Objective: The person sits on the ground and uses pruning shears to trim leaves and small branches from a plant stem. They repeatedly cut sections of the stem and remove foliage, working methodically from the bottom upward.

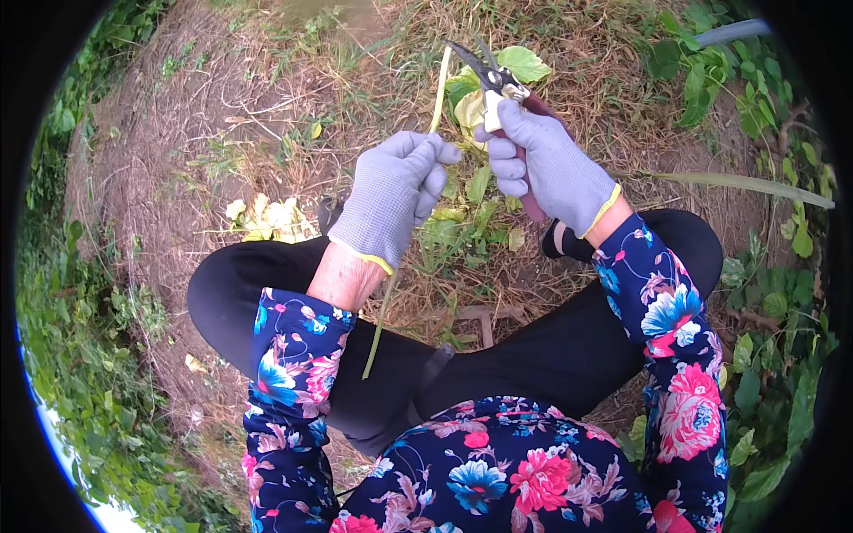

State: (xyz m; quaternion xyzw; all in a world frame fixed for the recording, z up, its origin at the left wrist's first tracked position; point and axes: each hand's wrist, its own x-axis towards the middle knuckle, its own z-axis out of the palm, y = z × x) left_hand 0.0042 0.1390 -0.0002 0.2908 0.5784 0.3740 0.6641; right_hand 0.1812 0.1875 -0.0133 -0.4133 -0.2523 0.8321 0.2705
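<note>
Both hands wear grey knit work gloves with yellow cuffs. My left hand point(401, 183) grips a thin pale-green stem point(440, 90), which sticks out above the fist. A lower length of stem also shows below the wrist, over the black trousers. In my right hand point(546, 153) is a pair of pruning shears point(494, 90) with dark red handles. Their blades point up and to the left, parted, and one tip lies at or close to the stem's upper end. Whether it touches cannot be told. Green and yellowing leaves point(470, 106) lie behind the shears.
Dry grass and bare soil point(186, 133) spread ahead. Pale wilted leaves point(273, 218) lie beside the left knee. Leafy plants point(86, 400) line the left side, and more vines point(773, 306) grow on the right. A long flat pale strip point(753, 182) extends to the right edge.
</note>
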